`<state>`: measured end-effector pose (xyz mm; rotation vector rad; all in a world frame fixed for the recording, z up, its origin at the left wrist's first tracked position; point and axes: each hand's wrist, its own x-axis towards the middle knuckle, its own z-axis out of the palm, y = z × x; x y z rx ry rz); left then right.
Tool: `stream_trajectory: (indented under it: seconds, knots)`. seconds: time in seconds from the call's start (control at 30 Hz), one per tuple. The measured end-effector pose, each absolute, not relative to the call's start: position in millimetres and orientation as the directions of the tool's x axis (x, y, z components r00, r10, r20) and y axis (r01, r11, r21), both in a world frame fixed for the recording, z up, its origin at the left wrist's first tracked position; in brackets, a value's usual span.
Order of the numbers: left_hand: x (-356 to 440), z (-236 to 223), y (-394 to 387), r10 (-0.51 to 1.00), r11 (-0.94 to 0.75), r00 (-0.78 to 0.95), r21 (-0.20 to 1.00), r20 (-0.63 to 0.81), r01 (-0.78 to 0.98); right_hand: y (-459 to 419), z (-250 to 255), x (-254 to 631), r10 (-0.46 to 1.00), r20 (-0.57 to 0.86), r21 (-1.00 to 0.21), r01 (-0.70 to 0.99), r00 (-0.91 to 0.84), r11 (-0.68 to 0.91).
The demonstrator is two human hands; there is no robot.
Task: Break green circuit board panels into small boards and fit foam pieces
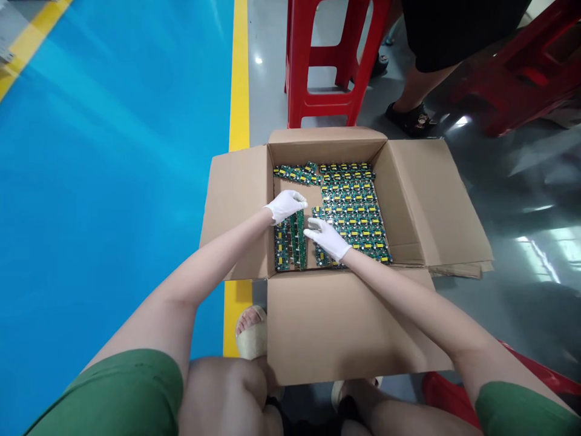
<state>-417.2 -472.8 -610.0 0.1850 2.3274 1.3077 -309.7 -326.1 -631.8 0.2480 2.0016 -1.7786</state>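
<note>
My left hand [287,206], in a white glove, is inside the cardboard box [327,134]. Its fingers are closed at the far end of a narrow green circuit board strip [300,245], which stands on edge beside another. My right hand [328,238], also gloved in white, hovers to the right of that strip with fingers apart and nothing visible in them. Beneath and beside it lie rows of circuit boards [356,209] with yellow components. More boards [282,245] line the box's left side, partly under my left hand.
A few circuit boards [295,175] sit askew in the far left corner. The box's flaps [349,321] are folded outward. Beyond it stands a red stool [327,112], with another person's leg [415,91] nearby. A yellow line [239,79] borders the blue floor [136,151].
</note>
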Motion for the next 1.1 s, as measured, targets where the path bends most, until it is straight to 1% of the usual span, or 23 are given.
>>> stream_trajectory:
  seconds: [0.1, 0.17, 0.27, 0.37, 0.43, 0.5, 0.57, 0.63, 0.7, 0.77, 0.83, 0.9, 1.0, 1.1]
  knots:
    - [-413, -611, -464, 0.298, 0.536, -0.892, 0.833, -0.339, -0.137, -333, -634, -305, -0.22, -0.473, -0.878, 0.436, -0.853, 0.196]
    - [-410, -610, -458, 0.268, 0.538, -0.9, 0.828, -0.345, -0.157, -338, -634, -301, -0.25, -0.474, -0.873, 0.416, -0.844, 0.254]
    - [-405, -603, -450, 0.242, 0.534, -0.906, 0.827, -0.348, -0.175, -343, -635, -300, -0.205, -0.463, -0.859, 0.38, -0.862, 0.342]
    - [-405, -587, -446, 0.23, 0.519, -0.907, 0.833, -0.352, -0.191, -341, -631, -304, -0.149, -0.437, -0.857, 0.361, -0.887, 0.367]
    - [-407, -571, -444, 0.212, 0.509, -0.911, 0.836, -0.352, -0.205, -335, -619, -308, -0.115, -0.399, -0.86, 0.328, -0.91, 0.39]
    - [-411, -550, -443, 0.237, 0.447, -0.913, 0.872, -0.331, -0.2, -325, -596, -310, -0.103, -0.342, -0.876, 0.277, -0.934, 0.394]
    - [-413, -526, -443, 0.307, 0.324, -0.91, 0.93, -0.277, -0.174, -312, -563, -306, -0.131, -0.293, -0.912, 0.235, -0.947, 0.335]
    - [-410, -501, -445, 0.378, 0.157, -0.902, 0.975, -0.208, -0.159, -296, -526, -295, -0.197, -0.284, -0.945, 0.24, -0.938, 0.22]
    - [-399, -475, -447, 0.419, 0.003, -0.895, 0.986, -0.153, -0.167, -282, -491, -277, -0.26, -0.295, -0.955, 0.274, -0.919, 0.114]
    - [-377, -451, -447, 0.454, -0.084, -0.884, 0.982, -0.112, -0.168, -272, -467, -254, -0.27, -0.267, -0.962, 0.272, -0.925, 0.019]
    - [-348, -433, -444, 0.522, -0.067, -0.844, 0.981, -0.12, -0.18, -268, -456, -230, -0.215, -0.214, -0.97, 0.233, -0.953, -0.066]
    - [-319, -421, -437, 0.611, -0.01, -0.771, 0.973, -0.177, -0.231, -266, -455, -209, -0.127, -0.162, -0.977, 0.177, -0.979, -0.116]
    - [-287, -414, -421, 0.722, 0.023, -0.656, 0.956, -0.218, -0.292, -265, -461, -187, -0.019, -0.124, -0.987, 0.126, -0.992, -0.097]
    - [-276, -415, -409, 0.768, 0.028, -0.61, 0.962, -0.195, -0.273, -261, -461, -175, 0.007, -0.136, -0.989, 0.135, -0.991, -0.067]
